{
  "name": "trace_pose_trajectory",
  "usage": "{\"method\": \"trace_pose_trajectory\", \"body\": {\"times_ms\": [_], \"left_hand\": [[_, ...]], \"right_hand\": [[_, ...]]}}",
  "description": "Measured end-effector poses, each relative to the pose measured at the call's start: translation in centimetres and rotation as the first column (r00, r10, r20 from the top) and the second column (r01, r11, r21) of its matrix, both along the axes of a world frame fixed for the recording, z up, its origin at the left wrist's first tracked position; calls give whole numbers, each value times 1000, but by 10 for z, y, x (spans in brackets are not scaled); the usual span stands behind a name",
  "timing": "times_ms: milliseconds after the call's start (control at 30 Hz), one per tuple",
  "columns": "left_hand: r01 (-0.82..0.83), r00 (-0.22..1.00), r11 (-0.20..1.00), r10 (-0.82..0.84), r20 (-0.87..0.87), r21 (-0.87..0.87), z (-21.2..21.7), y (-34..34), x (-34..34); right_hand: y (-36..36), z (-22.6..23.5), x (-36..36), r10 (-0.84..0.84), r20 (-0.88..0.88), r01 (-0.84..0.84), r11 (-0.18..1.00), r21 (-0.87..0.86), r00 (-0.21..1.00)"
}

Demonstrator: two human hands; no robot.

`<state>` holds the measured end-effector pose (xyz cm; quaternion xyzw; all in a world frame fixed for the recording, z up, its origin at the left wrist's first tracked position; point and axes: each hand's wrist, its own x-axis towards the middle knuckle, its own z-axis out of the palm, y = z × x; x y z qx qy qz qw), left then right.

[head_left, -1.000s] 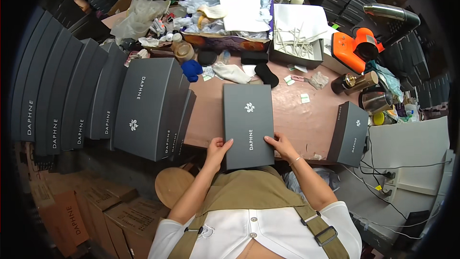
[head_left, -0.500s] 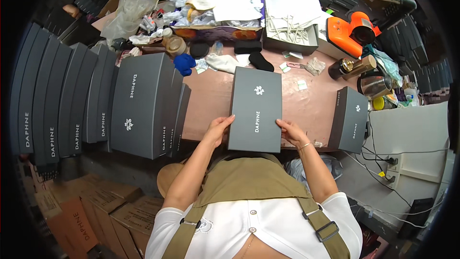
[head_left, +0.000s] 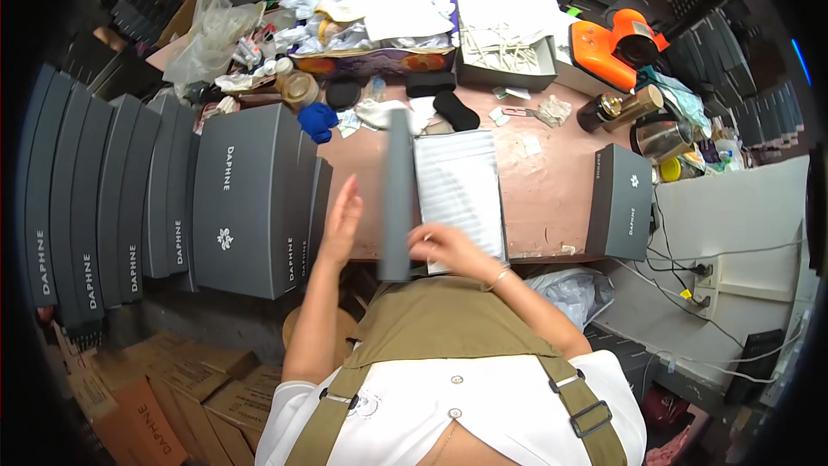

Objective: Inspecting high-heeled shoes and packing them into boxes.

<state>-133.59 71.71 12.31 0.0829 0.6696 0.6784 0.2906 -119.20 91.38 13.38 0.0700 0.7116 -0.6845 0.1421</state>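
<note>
An opened dark grey shoebox (head_left: 503,243) lies on the pink tabletop in front of me, with striped white wrapping sheet (head_left: 459,185) covering what is inside. Its grey lid (head_left: 397,198) stands on edge along the left side, blurred by motion; whether it is still joined to the box I cannot tell. My right hand (head_left: 444,246) reaches across the box's near end, its bent fingers gripping the lid's right side low down. To the left of the lid, my left hand (head_left: 341,220) is raised, fingers stretched and nothing in it.
Stacked grey shoeboxes (head_left: 246,198) line the left side; one more shoebox (head_left: 619,203) stands at the right. Behind are a black pad (head_left: 455,110), a blue cloth bundle (head_left: 317,122), a tray of white sticks (head_left: 509,52), an orange device (head_left: 604,52) and a kettle (head_left: 660,136).
The lid has swung up and left off the box, baring the white sheet. My right hand has moved left with it, while my left hand has let go and moved left.
</note>
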Motion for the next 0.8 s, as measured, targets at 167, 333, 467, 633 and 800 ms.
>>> {"method": "trace_pose_trajectory", "body": {"times_ms": [167,333,467,633,800], "left_hand": [[-283,690,685,-341,-639,-671,-12,-29,-12],[237,767,898,-408,-495,-371,13,23,35],[806,555,503,-826,100,-312,14,15,53],[813,496,394,-854,155,-428,18,-16,85],[873,437,314,-845,308,-374,-50,-16,103]], "right_hand": [[7,-9,19,46,-277,197,593,781,960],[77,-66,54,-180,-195,253,399,881,964],[71,-42,45,-277,-256,372,557,743,926],[69,-63,58,-262,-108,246,581,776,959],[67,-76,59,-238,-206,305,539,785,949]]}}
